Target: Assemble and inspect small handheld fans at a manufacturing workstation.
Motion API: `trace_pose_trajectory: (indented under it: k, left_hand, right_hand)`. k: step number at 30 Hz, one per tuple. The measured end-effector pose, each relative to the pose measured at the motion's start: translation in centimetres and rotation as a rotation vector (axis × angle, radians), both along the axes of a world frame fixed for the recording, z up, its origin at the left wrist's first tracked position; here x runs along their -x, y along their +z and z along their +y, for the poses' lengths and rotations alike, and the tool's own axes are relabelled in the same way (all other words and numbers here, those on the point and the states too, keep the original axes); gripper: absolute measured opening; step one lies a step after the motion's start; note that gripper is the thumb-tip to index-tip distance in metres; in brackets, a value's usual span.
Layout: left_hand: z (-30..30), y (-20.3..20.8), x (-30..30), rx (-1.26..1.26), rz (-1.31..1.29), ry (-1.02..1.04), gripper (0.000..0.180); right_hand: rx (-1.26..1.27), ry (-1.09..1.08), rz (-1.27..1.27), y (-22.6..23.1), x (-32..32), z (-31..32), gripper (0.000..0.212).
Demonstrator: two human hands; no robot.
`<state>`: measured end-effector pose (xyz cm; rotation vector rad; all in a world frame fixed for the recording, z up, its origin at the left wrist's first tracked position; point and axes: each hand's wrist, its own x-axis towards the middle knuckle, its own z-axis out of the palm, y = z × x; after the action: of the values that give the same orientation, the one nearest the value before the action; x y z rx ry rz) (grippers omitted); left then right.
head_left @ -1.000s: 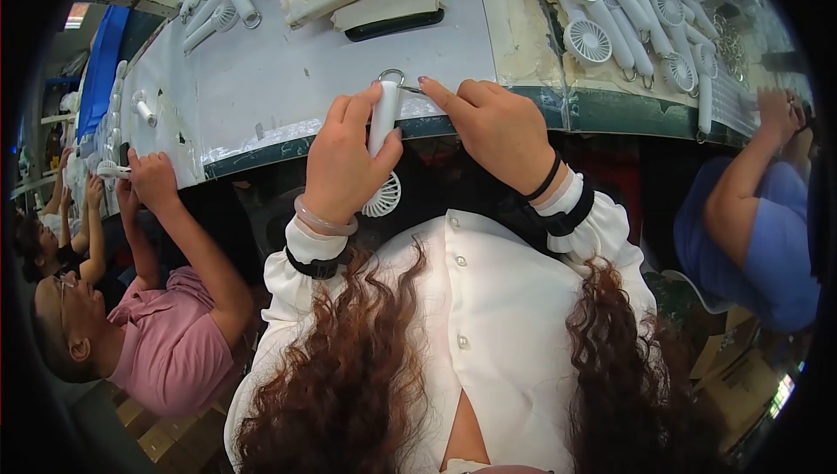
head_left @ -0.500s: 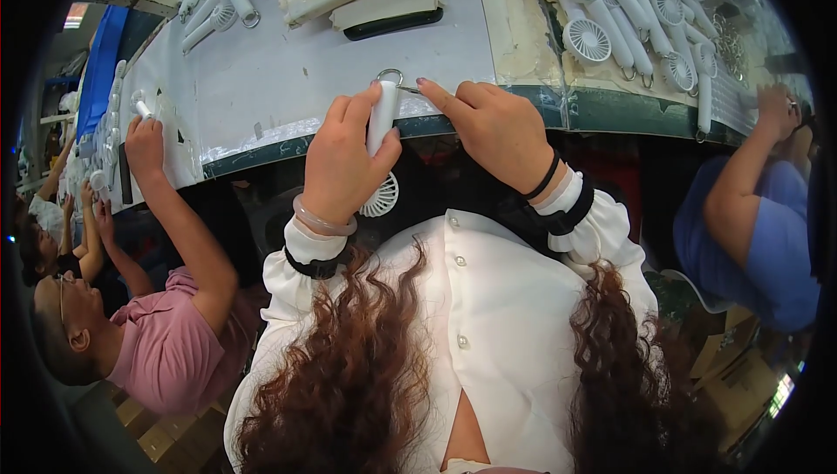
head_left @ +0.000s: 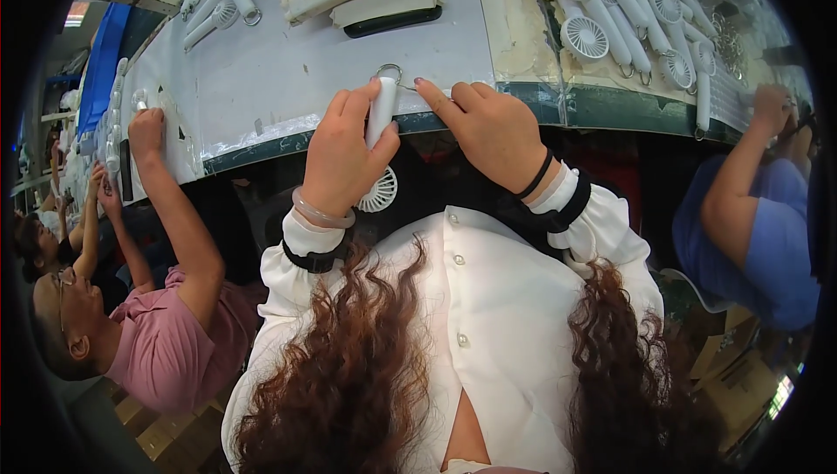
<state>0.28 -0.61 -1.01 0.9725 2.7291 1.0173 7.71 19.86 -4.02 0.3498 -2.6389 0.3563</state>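
White fan (head_left: pixel 378 190), head view: left hand (head_left: pixel 338 156) clamped on its handle (head_left: pixel 382 112), at the table's (head_left: pixel 253 81) edge; right hand (head_left: pixel 497 129) at a metal piece (head_left: pixel 407 87) beside the ring (head_left: pixel 390 66), grip hidden, so I cannot tell; I advise keeping the handle braced

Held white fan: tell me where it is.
Head view, left of centre: the white fan is in the left hand, at the near table edge.
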Motion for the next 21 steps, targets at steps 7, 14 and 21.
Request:
trace_pose_trajectory:
  k: [7, 14, 21]
  left_hand:
    - [-0.33, -0.02, 0.35, -0.029, -0.032, -0.007, 0.051]
    - [-0.49, -0.08, 0.31, -0.013, -0.031, -0.008, 0.052]
    - [-0.45, 0.03, 0.10, -0.018, -0.030, 0.001, 0.053]
  right_hand:
    - [-0.015, -0.024, 0.094, 0.03, -0.10, 0.03, 0.058]
    - [0.069, -0.089, 0.068, -0.17, -0.03, 0.45, 0.063]
    - [0.134, -0.027, -0.014, 0.28, 0.17, 0.39, 0.065]
